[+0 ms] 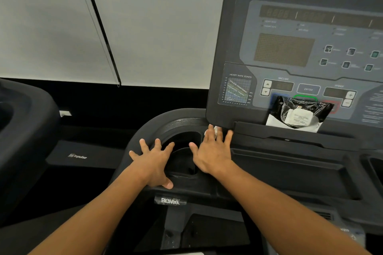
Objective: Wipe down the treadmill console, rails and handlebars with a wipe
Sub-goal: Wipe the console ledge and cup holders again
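Wipe (215, 129) pressed under flat right hand (213, 153); left hand (153, 161) splayed.

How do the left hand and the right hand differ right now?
The left hand lies bare on the cup holder's left rim; the right hand presses a white wipe under its fingertips. The left hand sits nearer the person; the right hand reaches up to the console's bottom corner. Both are flat, fingers spread.

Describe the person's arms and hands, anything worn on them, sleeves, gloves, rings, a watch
Both arms are bare from as far up as the head view shows down to the fingertips: no sleeves show. The left hand and the right hand wear no gloves, and no rings, watch or wristband can be seen on either.
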Demonstrator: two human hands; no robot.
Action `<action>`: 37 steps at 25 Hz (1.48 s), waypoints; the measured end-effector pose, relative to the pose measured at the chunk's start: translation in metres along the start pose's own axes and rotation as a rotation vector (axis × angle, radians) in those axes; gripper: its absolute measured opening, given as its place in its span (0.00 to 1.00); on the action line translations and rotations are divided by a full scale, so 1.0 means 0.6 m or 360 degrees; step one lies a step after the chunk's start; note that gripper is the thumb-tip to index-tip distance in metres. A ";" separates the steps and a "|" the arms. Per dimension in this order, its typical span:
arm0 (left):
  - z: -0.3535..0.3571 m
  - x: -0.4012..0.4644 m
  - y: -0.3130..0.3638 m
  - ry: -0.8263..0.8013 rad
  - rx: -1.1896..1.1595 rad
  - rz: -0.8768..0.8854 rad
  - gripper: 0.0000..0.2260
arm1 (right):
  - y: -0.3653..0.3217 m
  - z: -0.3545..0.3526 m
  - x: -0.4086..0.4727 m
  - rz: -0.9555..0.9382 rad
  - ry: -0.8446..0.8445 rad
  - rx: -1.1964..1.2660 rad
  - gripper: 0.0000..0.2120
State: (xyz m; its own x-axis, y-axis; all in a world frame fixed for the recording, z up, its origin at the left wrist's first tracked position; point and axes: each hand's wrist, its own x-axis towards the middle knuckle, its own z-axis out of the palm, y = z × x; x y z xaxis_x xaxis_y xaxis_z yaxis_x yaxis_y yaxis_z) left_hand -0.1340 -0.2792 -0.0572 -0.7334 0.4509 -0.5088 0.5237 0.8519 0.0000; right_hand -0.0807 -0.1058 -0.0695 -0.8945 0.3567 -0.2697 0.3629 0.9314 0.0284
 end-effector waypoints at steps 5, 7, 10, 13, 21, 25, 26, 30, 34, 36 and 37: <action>0.000 -0.002 0.000 0.0021 -0.0040 -0.0012 0.57 | -0.001 -0.035 0.016 0.0049 -0.0012 -0.0026 0.39; 0.002 -0.005 -0.004 0.0038 -0.0059 -0.0010 0.57 | 0.003 -0.028 0.000 -0.0013 -0.0043 0.0022 0.40; 0.007 -0.002 -0.006 0.0081 -0.0055 0.0023 0.56 | 0.015 0.012 -0.064 -0.0138 -0.0019 0.0057 0.41; 0.009 0.001 -0.008 0.0094 -0.0058 0.0021 0.56 | 0.025 0.042 -0.125 -0.0276 -0.0022 0.0116 0.40; 0.001 -0.002 -0.004 0.0048 -0.0079 0.0019 0.56 | 0.096 0.030 -0.102 -0.0323 0.0529 0.0216 0.23; -0.021 -0.004 0.071 0.0216 -0.0241 0.0279 0.51 | 0.114 0.053 -0.071 -0.0534 0.0463 0.0432 0.23; -0.024 -0.003 0.099 0.0262 -0.0228 0.0364 0.50 | 0.120 0.056 -0.064 -0.0555 0.0444 0.0450 0.25; -0.032 0.013 0.199 0.0241 -0.0160 0.0470 0.46 | 0.184 0.039 -0.049 -0.0759 0.0187 0.0430 0.29; -0.030 0.028 0.251 0.0217 -0.0134 0.0431 0.45 | 0.302 0.036 -0.051 -0.0955 0.0147 0.0175 0.28; -0.023 0.032 0.267 0.0162 -0.0076 0.0391 0.46 | 0.358 0.044 -0.064 -0.0948 0.0143 0.0119 0.29; -0.022 0.034 0.271 0.0155 -0.0066 0.0361 0.47 | 0.386 0.047 -0.073 -0.0928 0.0151 0.0121 0.29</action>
State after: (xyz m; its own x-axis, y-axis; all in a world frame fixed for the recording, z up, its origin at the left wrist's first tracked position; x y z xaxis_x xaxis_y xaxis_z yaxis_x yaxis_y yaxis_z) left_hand -0.0696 -0.1278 -0.0560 -0.6383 0.6537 -0.4065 0.6630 0.7352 0.1412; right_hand 0.0496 0.0925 -0.0781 -0.9699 -0.2042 -0.1326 -0.1810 0.9690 -0.1683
